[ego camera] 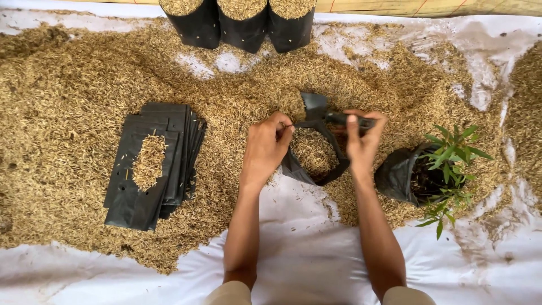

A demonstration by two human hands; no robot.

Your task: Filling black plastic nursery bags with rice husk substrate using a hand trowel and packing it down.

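We hold a black bag (pixel 316 148) open on the husks (pixel 73 130), right in front of us. Our left hand (pixel 265 148) pinches its near rim, and our right hand (pixel 361 141) pinches the far rim. A small plant (pixel 449 169) sits just right. Flat bags (pixel 152 164) lie left, and three full bags (pixel 243 22) stand behind.

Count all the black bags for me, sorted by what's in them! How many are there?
Filled black bags standing at the top: 3
Open black bag held by the left hand and right hand, partly filled with husk: 1
Black bag with a green seedling: 1
Stack of flat empty bags: 1 stack; number of bags cannot be told
Total: 5 bags plus the stack
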